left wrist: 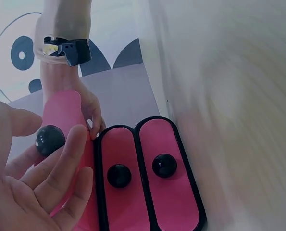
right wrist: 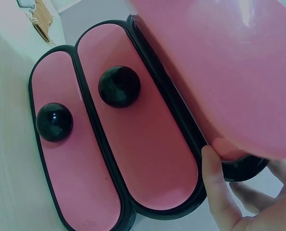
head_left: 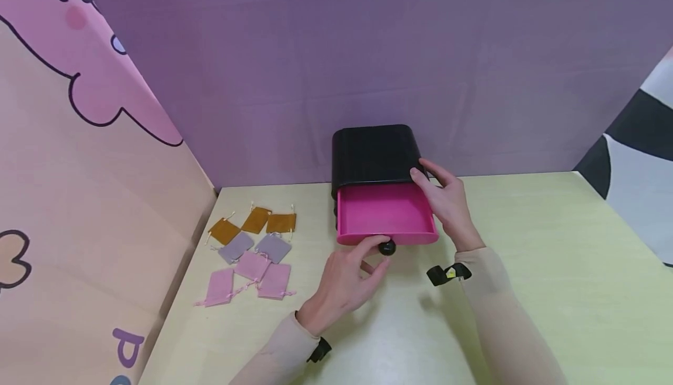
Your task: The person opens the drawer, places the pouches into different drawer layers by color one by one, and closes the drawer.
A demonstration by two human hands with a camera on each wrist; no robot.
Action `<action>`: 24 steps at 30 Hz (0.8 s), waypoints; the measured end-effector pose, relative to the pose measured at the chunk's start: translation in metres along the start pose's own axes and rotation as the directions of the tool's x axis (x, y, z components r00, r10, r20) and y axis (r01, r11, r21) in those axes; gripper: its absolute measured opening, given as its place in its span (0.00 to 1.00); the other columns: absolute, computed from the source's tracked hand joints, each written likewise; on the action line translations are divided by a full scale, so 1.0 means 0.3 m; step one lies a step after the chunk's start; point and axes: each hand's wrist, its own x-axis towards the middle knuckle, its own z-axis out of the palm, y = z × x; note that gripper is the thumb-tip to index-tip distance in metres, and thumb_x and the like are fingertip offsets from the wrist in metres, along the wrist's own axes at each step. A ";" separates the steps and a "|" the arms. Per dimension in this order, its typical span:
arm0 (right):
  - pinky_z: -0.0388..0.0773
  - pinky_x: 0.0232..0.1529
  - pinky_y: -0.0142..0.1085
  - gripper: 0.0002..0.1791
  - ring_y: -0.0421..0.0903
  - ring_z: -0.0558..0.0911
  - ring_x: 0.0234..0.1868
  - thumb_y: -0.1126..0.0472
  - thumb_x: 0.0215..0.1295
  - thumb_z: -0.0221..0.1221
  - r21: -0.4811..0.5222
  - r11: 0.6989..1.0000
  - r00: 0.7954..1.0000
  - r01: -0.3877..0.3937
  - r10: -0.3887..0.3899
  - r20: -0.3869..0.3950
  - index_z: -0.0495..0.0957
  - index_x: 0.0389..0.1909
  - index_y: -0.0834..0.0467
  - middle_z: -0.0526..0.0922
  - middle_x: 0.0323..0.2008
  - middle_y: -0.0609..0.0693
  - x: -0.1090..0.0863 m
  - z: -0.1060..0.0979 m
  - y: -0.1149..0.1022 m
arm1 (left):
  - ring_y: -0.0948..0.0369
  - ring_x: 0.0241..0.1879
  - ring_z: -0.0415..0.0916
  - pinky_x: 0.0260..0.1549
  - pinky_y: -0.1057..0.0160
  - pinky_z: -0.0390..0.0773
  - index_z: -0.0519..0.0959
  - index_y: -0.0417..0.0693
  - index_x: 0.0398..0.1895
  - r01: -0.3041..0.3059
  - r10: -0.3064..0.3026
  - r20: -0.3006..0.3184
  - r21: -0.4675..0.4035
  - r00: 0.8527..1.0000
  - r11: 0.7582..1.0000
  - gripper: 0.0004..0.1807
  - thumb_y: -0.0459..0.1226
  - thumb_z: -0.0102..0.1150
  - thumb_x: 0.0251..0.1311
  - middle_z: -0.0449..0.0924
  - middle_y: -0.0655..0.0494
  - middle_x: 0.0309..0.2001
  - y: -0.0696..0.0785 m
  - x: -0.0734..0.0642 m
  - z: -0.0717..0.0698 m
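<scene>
A black drawer unit point(head_left: 374, 152) stands at the back of the table. Its pink top drawer point(head_left: 386, 210) is pulled out, with nothing visible inside. My left hand point(head_left: 344, 283) is at the drawer's front, thumb and index finger pinching the round black knob point(head_left: 387, 248). My right hand point(head_left: 447, 198) grips the unit's right side by the upper front corner. In the right wrist view its thumb point(right wrist: 214, 168) presses the black frame edge while the other fingers reach behind. Two lower drawers, each with a knob point(left wrist: 164, 165), are pushed in.
Left of the unit lie small drawstring pouches: several pink point(head_left: 274, 281), two grey-purple point(head_left: 236, 247) and several brown point(head_left: 281, 222). A purple cloth backdrop point(head_left: 315, 69) rises right behind the unit. A printed panel point(head_left: 89, 186) borders the table's left side.
</scene>
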 end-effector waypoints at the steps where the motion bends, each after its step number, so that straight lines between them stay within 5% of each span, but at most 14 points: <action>1: 0.68 0.77 0.57 0.37 0.54 0.64 0.83 0.40 0.75 0.62 0.002 1.000 1.000 -0.001 0.001 0.000 0.70 0.79 0.50 0.66 0.82 0.52 0.001 0.000 -0.001 | 0.68 0.30 0.89 0.28 0.77 0.76 0.77 0.60 0.70 0.007 -0.007 0.004 0.007 1.000 1.000 0.24 0.41 0.66 0.72 0.91 0.55 0.55 0.002 -0.004 -0.003; 11: 0.66 0.78 0.58 0.37 0.55 0.62 0.83 0.39 0.76 0.60 -0.002 1.000 1.000 -0.012 0.012 0.001 0.69 0.80 0.49 0.65 0.82 0.52 0.000 -0.001 -0.001 | 0.72 0.37 0.86 0.38 0.69 0.78 0.79 0.60 0.69 0.062 -0.064 0.036 0.071 0.997 0.996 0.22 0.44 0.65 0.73 0.89 0.61 0.58 -0.011 -0.049 -0.058; 24: 0.65 0.79 0.57 0.36 0.54 0.61 0.84 0.40 0.75 0.62 0.022 1.000 1.000 -0.014 0.014 0.001 0.69 0.79 0.49 0.65 0.82 0.51 0.001 0.003 0.004 | 0.66 0.39 0.87 0.32 0.71 0.77 0.86 0.56 0.59 0.133 -0.137 0.008 0.198 0.990 0.971 0.15 0.43 0.66 0.72 0.91 0.62 0.50 -0.131 -0.132 -0.152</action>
